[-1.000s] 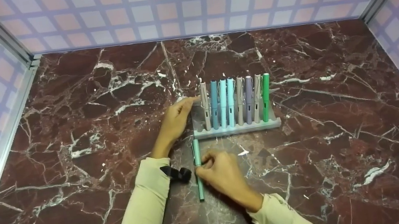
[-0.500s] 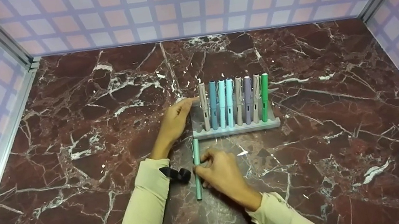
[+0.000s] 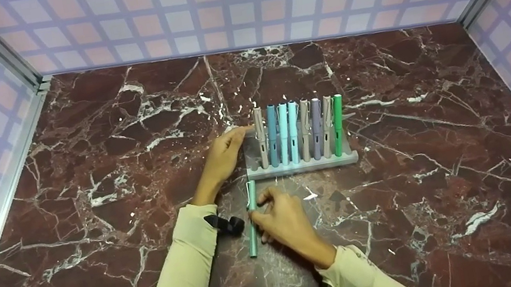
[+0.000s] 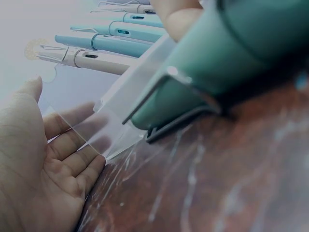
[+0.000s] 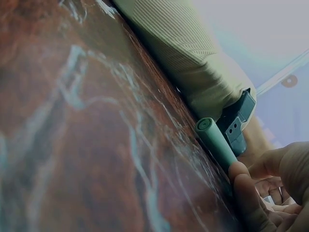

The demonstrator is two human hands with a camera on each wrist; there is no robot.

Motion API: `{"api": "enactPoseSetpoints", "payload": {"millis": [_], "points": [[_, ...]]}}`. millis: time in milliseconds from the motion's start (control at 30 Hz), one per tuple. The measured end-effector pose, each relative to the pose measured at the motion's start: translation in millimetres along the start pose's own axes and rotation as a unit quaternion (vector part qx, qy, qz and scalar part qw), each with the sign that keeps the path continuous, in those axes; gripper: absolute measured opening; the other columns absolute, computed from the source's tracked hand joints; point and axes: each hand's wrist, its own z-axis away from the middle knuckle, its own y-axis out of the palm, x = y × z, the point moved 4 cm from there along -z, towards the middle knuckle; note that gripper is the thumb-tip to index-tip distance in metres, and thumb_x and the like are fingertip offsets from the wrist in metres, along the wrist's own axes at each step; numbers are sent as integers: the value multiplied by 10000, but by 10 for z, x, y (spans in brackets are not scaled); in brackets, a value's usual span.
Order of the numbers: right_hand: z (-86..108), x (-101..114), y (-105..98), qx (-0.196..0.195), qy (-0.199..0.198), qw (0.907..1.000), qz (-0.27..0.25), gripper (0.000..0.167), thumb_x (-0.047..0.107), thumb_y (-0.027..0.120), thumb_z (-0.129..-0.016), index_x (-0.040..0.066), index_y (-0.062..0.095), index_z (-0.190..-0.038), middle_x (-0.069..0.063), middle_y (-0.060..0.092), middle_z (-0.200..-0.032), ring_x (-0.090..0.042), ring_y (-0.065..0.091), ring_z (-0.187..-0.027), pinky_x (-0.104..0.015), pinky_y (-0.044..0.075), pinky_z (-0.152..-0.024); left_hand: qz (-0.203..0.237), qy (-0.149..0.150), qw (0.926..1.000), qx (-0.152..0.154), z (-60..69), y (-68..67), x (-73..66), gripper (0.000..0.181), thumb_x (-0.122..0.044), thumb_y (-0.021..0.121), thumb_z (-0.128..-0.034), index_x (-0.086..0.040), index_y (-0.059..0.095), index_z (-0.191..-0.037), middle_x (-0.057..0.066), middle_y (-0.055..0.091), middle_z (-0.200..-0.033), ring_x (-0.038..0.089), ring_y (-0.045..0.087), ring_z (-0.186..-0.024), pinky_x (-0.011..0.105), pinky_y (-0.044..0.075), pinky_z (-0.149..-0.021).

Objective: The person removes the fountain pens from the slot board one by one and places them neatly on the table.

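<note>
My right hand (image 3: 287, 219) pinches a metallic-green pen (image 3: 253, 241) by its middle, between thumb and fingertips. The pen's clip end lies just in front of the clear pen stand (image 3: 304, 165), at its left corner; the other end points toward me. Close up in the left wrist view, the pen's cap and clip (image 4: 169, 99) loom large. My left hand (image 3: 224, 157) rests at the stand's left side. Its loosely bent fingers (image 4: 72, 154) show through the clear side, touching it, with the thumb apart. Several pens lean upright in the stand, from a beige pen (image 3: 261, 137) to a bright green pen (image 3: 338, 123).
The stand sits on a dark red marbled table (image 3: 424, 177). Checkered walls (image 3: 231, 5) close off the back and both sides. A black wrist strap mount (image 3: 231, 225) on my left sleeve is close to the green pen.
The green pen has turned slightly in my right fingers: its clip now shows more on the left, and its near end has shifted a little left. My left hand has stayed at the stand.
</note>
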Motion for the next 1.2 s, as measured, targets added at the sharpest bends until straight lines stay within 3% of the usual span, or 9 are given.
{"api": "enactPoseSetpoints", "payload": {"millis": [200,333,600,800,1000,1200], "points": [[-6,-14,-6,-24,-166,9997,-192,206,81,722,-885,14,583,-1022,-42,646,-663,-116,593,-417,-329,535,-394,-104,-76,9999,-22,2,-9,-4,371,-248,423,-1087,-34,661,-1275,130,662,-1313,266,594,-1236,404,392,-1126],[-9,-63,-33,206,-229,9976,-616,186,93,698,-919,17,589,-1049,-72,652,-681,-132,593,-425,-358,541,-399,-148,-76,9998,-57,3,3,4,371,-237,425,-1085,-21,659,-1274,139,662,-1311,268,589,-1248,394,391,-1129],[-34,-169,-153,679,-409,9809,-1777,203,67,632,-967,-38,583,-1134,-199,668,-793,-192,640,-528,-429,578,-473,41,-34,10000,-61,2,24,14,361,-206,429,-1083,5,663,-1261,166,671,-1282,297,615,-1196,404,422,-1095],[-61,-206,-264,676,-479,9799,-1815,205,105,626,-982,-30,590,-1131,-204,681,-832,-198,652,-563,-413,580,-479,32,-87,9999,-52,9,8,6,372,-226,425,-1085,-2,658,-1270,167,675,-1273,314,621,-1177,416,431,-1081],[-139,-242,-456,378,-768,9800,-1796,222,132,611,-997,-40,597,-1135,-212,673,-819,-223,653,-580,-412,582,-490,-86,-136,9998,-75,6,-12,-16,378,-257,424,-1086,-34,662,-1277,133,670,-1298,279,604,-1222,409,407,-1114],[-223,-337,-785,-460,-1299,9802,-1420,162,81,624,-981,-46,634,-1082,-195,678,-785,-231,661,-581,-386,587,-507,-45,-107,9999,-19,7,-1,-24,378,-262,422,-1089,-40,668,-1271,136,663,-1310,307,589,-1244,417,399,-1119]]}}
